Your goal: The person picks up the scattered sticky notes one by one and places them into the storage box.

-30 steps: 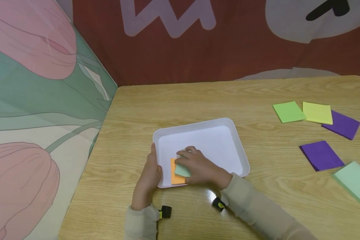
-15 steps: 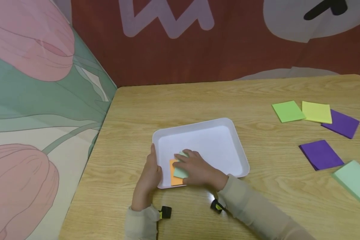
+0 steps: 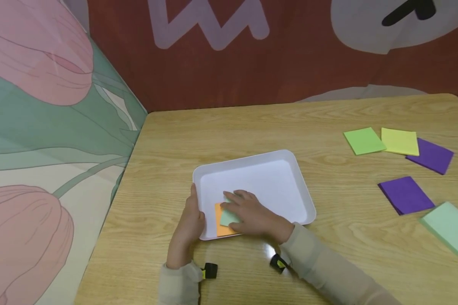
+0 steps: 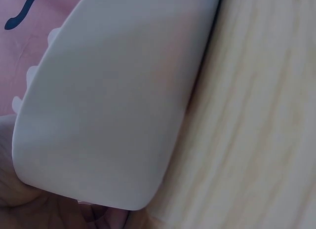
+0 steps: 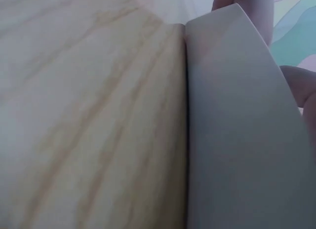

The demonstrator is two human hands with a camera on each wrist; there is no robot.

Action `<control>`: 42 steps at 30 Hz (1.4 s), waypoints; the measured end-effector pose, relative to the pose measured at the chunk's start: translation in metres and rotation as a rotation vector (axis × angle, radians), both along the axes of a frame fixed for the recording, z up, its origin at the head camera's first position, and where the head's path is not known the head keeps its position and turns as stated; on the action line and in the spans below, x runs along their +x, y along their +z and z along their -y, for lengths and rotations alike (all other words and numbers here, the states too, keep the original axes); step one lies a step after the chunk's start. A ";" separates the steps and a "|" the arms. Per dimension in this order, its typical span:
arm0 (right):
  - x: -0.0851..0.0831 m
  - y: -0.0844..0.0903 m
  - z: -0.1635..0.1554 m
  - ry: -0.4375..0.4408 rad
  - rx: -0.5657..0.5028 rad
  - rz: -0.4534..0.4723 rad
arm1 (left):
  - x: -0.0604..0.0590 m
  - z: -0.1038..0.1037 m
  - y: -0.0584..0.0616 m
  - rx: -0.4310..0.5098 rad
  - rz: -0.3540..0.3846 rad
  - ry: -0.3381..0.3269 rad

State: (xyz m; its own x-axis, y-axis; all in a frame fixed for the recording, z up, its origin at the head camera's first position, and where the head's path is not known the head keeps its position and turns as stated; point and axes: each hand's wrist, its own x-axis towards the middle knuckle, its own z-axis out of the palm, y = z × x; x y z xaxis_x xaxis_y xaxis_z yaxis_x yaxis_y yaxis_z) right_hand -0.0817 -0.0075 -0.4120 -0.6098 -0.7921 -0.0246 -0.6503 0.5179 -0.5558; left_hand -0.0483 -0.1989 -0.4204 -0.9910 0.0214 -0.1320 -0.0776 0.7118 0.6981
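Note:
My left hand (image 3: 188,222) holds the left wall of a white tray (image 3: 255,157), its thumb at the rim and its fingers along the outside. Inside the tray's near left corner lies an orange sticky note pad (image 3: 219,226). A mint green sticky note pad (image 3: 227,217) overlaps it, partly hidden under my right hand (image 3: 253,216). The fingers of that hand are spread and rest on or just over the mint pad. Both wrist views show mainly the tray's outer wall (image 4: 108,105), with parts of each hand behind it.
On the table's right lie a lime green pad (image 3: 364,141), a yellow pad (image 3: 400,142), a purple pad (image 3: 431,156), a second purple pad (image 3: 406,195) and a thicker mint pad (image 3: 450,228). Printed walls stand behind and left of the wooden table (image 3: 168,140).
My right hand's fingers have loosened around the mint pad, and the thumb has shifted from its near edge to over it. The left hand stays on the tray.

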 end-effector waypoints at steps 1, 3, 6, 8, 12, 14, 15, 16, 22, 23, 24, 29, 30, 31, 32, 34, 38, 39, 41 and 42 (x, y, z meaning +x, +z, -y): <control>0.000 0.000 -0.001 -0.003 -0.010 -0.002 | 0.001 0.000 0.000 0.002 0.000 0.000; 0.001 0.002 -0.004 -0.011 -0.028 0.003 | 0.002 -0.001 0.001 0.007 -0.004 -0.002; 0.001 0.003 -0.008 -0.024 -0.036 0.005 | 0.003 -0.001 0.002 0.001 0.003 0.005; 0.000 0.005 -0.010 -0.035 -0.036 0.016 | 0.002 -0.001 0.002 -0.012 0.000 0.010; -0.002 0.009 -0.016 -0.060 -0.043 0.050 | 0.000 -0.001 0.001 -0.031 0.003 0.012; -0.003 0.010 -0.019 -0.069 -0.042 0.064 | 0.000 -0.001 0.001 -0.036 0.007 0.014; -0.003 0.011 -0.021 -0.074 -0.041 0.067 | 0.000 -0.001 0.001 -0.039 0.010 0.014; -0.004 0.011 -0.023 -0.079 -0.040 0.068 | 0.000 0.000 0.001 -0.046 0.011 0.014; -0.008 0.016 -0.038 -0.124 -0.070 0.059 | -0.002 0.000 0.002 -0.054 -0.007 0.014; -0.008 0.017 -0.041 -0.135 -0.070 0.057 | -0.002 0.000 0.002 -0.050 -0.004 0.015; -0.008 0.018 -0.044 -0.149 -0.066 0.055 | -0.002 0.000 0.002 -0.047 -0.001 0.015; -0.009 0.021 -0.058 -0.213 -0.057 0.039 | 0.001 -0.001 0.001 -0.037 0.027 0.016; -0.010 0.021 -0.060 -0.224 -0.060 0.033 | 0.001 -0.001 0.000 -0.037 0.029 0.015; -0.010 0.022 -0.063 -0.236 -0.063 0.029 | 0.001 -0.001 0.000 -0.035 0.031 0.015; -0.011 0.023 -0.065 -0.250 -0.066 0.027 | 0.002 -0.001 -0.001 -0.035 0.030 0.016; -0.013 0.024 -0.070 -0.272 -0.070 0.014 | 0.001 -0.001 -0.002 -0.035 0.026 0.016; -0.016 0.025 -0.079 -0.313 -0.082 -0.003 | 0.000 -0.001 -0.002 -0.036 0.023 0.020; -0.017 0.026 -0.081 -0.321 -0.085 -0.005 | 0.000 -0.001 -0.002 -0.035 0.022 0.020; -0.017 0.026 -0.085 -0.340 -0.094 -0.006 | -0.001 -0.001 -0.002 -0.035 0.019 0.020; -0.018 0.027 -0.087 -0.350 -0.098 -0.007 | -0.001 -0.001 -0.001 -0.034 0.016 0.017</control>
State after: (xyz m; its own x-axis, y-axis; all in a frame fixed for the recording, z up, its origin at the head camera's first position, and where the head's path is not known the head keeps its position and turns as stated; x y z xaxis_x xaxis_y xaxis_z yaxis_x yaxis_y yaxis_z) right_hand -0.0993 0.0793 -0.3854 -0.8444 -0.5337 0.0459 -0.4467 0.6544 -0.6101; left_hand -0.0491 -0.1980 -0.4214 -0.9890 0.0000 -0.1481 -0.1006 0.7339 0.6717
